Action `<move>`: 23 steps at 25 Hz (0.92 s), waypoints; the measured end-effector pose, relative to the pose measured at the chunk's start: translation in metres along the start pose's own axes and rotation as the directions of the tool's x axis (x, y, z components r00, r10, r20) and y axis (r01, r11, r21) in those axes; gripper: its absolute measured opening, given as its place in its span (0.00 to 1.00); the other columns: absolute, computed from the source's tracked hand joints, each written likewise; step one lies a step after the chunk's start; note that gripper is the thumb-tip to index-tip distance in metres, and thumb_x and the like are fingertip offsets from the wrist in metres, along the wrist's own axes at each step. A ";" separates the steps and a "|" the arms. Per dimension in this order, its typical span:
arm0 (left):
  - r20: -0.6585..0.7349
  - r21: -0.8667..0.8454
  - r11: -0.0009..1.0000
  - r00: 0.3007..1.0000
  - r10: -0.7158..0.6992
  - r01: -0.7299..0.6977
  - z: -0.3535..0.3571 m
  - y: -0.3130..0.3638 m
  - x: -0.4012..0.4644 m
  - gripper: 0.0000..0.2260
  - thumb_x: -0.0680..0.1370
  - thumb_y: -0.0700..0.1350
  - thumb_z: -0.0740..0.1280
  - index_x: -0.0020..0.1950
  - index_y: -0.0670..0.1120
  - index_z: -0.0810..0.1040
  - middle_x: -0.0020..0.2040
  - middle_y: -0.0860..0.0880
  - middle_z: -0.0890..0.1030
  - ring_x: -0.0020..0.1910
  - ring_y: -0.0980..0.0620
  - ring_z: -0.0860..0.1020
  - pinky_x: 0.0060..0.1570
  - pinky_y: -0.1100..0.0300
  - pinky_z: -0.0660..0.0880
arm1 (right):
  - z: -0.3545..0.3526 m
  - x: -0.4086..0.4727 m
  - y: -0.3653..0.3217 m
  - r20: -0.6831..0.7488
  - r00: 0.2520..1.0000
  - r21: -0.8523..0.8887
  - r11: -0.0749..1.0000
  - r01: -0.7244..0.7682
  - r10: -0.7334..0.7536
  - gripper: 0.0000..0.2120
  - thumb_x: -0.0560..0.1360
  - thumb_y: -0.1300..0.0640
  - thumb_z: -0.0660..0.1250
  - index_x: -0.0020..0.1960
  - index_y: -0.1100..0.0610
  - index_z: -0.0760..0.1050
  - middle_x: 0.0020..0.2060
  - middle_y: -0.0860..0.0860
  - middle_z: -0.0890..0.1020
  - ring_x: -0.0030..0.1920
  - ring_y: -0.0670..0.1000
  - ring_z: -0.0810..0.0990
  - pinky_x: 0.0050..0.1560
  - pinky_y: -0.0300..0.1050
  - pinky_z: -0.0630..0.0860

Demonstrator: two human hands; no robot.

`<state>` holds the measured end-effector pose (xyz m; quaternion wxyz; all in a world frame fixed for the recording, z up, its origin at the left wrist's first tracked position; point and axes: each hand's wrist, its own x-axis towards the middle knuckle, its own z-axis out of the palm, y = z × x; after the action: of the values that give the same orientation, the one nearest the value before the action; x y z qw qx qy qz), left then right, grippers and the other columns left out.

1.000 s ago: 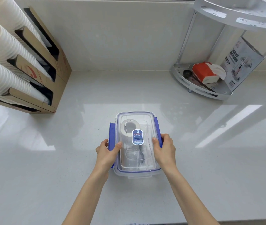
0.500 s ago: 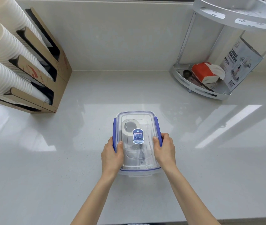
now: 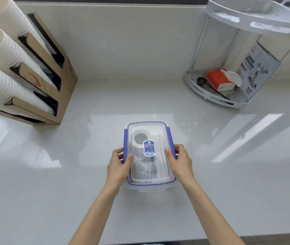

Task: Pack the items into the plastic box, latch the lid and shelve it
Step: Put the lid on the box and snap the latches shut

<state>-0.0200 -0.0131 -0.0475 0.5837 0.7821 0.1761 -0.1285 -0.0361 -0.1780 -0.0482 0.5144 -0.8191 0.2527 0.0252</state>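
Note:
A clear plastic box with a blue-trimmed lid stands on the white counter in front of me. Through the lid I see a roll of tape and dark items under a blue label. My left hand grips the box's left side, thumb on the lid, fingers over the blue left latch. My right hand grips the right side the same way, over the blue right latch. Both side latches lie folded down against the box.
A cardboard dispenser with stacks of white paper cups stands at the back left. A white two-tier corner shelf at the back right holds a red tissue pack and a printed carton.
The left blue latch, sticking out a second ago, has been folded down against the box by my left hand. My right hand has stayed on the right latch.

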 end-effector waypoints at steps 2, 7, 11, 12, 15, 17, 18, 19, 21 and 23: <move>0.071 -0.101 0.990 0.993 -0.097 0.104 -0.006 0.000 0.005 0.20 0.75 0.46 0.65 0.65 0.46 0.66 0.57 0.46 0.75 0.53 0.45 0.75 0.51 0.50 0.75 | -0.009 -0.002 0.002 0.092 0.994 0.045 0.997 -0.059 0.054 0.20 0.76 0.50 0.62 0.65 0.55 0.66 0.54 0.54 0.76 0.49 0.51 0.73 0.49 0.42 0.69; 0.209 -0.247 0.941 0.961 -0.183 0.233 -0.010 0.001 0.007 0.18 0.74 0.43 0.66 0.64 0.42 0.70 0.54 0.46 0.78 0.44 0.51 0.78 0.38 0.57 0.77 | -0.027 -0.008 0.010 0.222 0.973 0.051 0.996 -0.070 0.057 0.23 0.75 0.52 0.64 0.68 0.49 0.64 0.49 0.52 0.78 0.49 0.52 0.77 0.50 0.44 0.74; 0.232 -0.290 0.932 0.961 -0.150 0.216 -0.001 0.009 0.005 0.18 0.74 0.44 0.67 0.61 0.41 0.71 0.50 0.47 0.79 0.42 0.52 0.77 0.34 0.60 0.76 | -0.040 -0.001 0.006 0.137 0.990 0.147 0.987 -0.056 0.036 0.20 0.73 0.53 0.66 0.64 0.51 0.70 0.50 0.57 0.81 0.47 0.54 0.78 0.51 0.47 0.75; 0.237 -0.295 0.932 0.961 -0.141 0.210 0.003 0.014 0.004 0.18 0.73 0.45 0.67 0.60 0.41 0.71 0.50 0.47 0.79 0.41 0.52 0.77 0.34 0.60 0.76 | -0.046 0.002 0.003 0.111 0.993 0.165 0.985 -0.048 0.029 0.19 0.73 0.53 0.67 0.63 0.52 0.71 0.49 0.57 0.81 0.46 0.54 0.78 0.52 0.48 0.75; 0.253 -0.310 0.934 0.962 -0.101 0.179 0.014 0.032 0.008 0.19 0.73 0.45 0.68 0.61 0.41 0.71 0.51 0.46 0.79 0.43 0.52 0.77 0.37 0.59 0.76 | -0.064 0.012 -0.007 0.072 0.997 0.195 0.981 -0.001 -0.013 0.18 0.72 0.54 0.68 0.61 0.52 0.73 0.45 0.55 0.81 0.44 0.54 0.78 0.51 0.47 0.74; 0.275 -0.333 0.931 0.960 -0.056 0.149 0.020 0.050 0.008 0.18 0.73 0.45 0.67 0.61 0.40 0.71 0.51 0.46 0.79 0.45 0.51 0.77 0.39 0.58 0.77 | -0.080 0.019 -0.016 0.047 0.998 0.212 0.977 0.026 -0.036 0.17 0.72 0.53 0.68 0.61 0.52 0.73 0.44 0.55 0.80 0.44 0.54 0.78 0.50 0.48 0.74; 0.286 -0.343 0.931 0.958 -0.025 0.127 0.025 0.062 0.008 0.18 0.73 0.45 0.67 0.61 0.40 0.71 0.51 0.46 0.79 0.46 0.50 0.77 0.39 0.58 0.77 | -0.091 0.024 -0.022 0.031 0.998 0.221 0.974 0.044 -0.052 0.17 0.72 0.53 0.68 0.60 0.52 0.73 0.44 0.54 0.81 0.43 0.54 0.78 0.49 0.47 0.74; 0.297 -0.353 0.929 0.955 0.002 0.108 0.027 0.072 0.009 0.18 0.73 0.46 0.67 0.61 0.41 0.71 0.51 0.47 0.79 0.46 0.50 0.78 0.39 0.58 0.77 | -0.100 0.028 -0.029 0.028 0.997 0.220 0.974 0.060 -0.068 0.17 0.72 0.52 0.68 0.60 0.52 0.74 0.44 0.54 0.81 0.43 0.53 0.78 0.48 0.46 0.74; 0.320 -0.381 0.921 0.946 0.053 0.077 0.033 0.092 0.009 0.16 0.74 0.46 0.66 0.59 0.41 0.71 0.49 0.48 0.79 0.44 0.51 0.78 0.36 0.60 0.80 | -0.119 0.036 -0.043 0.018 0.994 0.215 0.972 0.098 -0.104 0.15 0.72 0.52 0.68 0.58 0.51 0.74 0.44 0.54 0.81 0.42 0.52 0.77 0.44 0.43 0.73; 0.339 -0.418 0.907 0.935 0.104 0.051 0.041 0.112 0.008 0.14 0.75 0.46 0.65 0.57 0.41 0.72 0.46 0.49 0.79 0.42 0.52 0.78 0.36 0.62 0.80 | -0.140 0.044 -0.059 -0.007 0.988 0.226 0.962 0.154 -0.157 0.15 0.72 0.53 0.68 0.58 0.52 0.74 0.42 0.53 0.81 0.41 0.51 0.77 0.42 0.40 0.72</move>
<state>0.0353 -0.0797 0.0345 0.7618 0.6046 0.0808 -0.2181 -0.0022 -0.2942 0.0535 0.6060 -0.7724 0.1859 -0.0397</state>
